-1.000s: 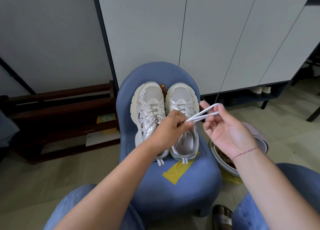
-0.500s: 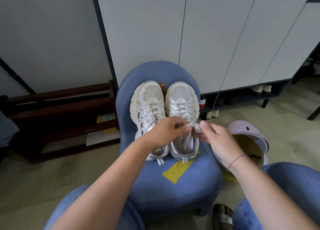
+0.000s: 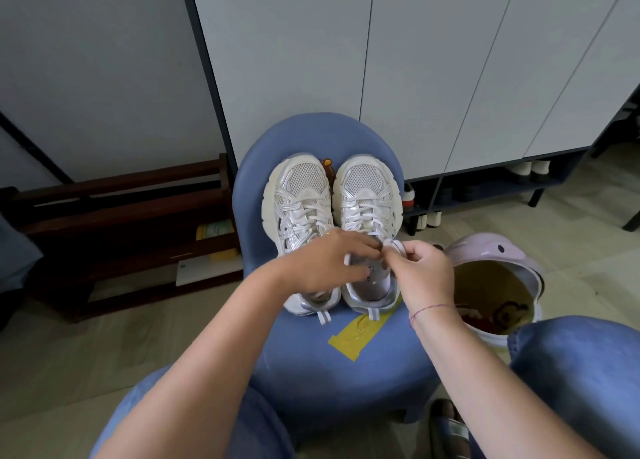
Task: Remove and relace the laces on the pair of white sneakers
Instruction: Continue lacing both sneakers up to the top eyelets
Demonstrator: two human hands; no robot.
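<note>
- Two white mesh sneakers [image 3: 367,192], side by side atop blue padded chair [image 3: 346,372]
- Flat white lace [image 3: 394,245]: soft, limp, light; take near tip
- Right hand [image 3: 422,275]: fingertips pinching lace
- Left hand [image 3: 322,264]: blurred, grip unclear

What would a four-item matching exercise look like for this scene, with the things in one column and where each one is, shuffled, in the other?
Things:
1. white sneakers
2. yellow tape
3. lilac bin
4. wooden rack

Places:
A. on the floor, right of the blue stool
B. side by side on the stool seat
C. left of the stool, by the wall
D. stuck to the seat near the sneaker heels

Pairs: 1-B, 2-D, 3-A, 4-C
</note>
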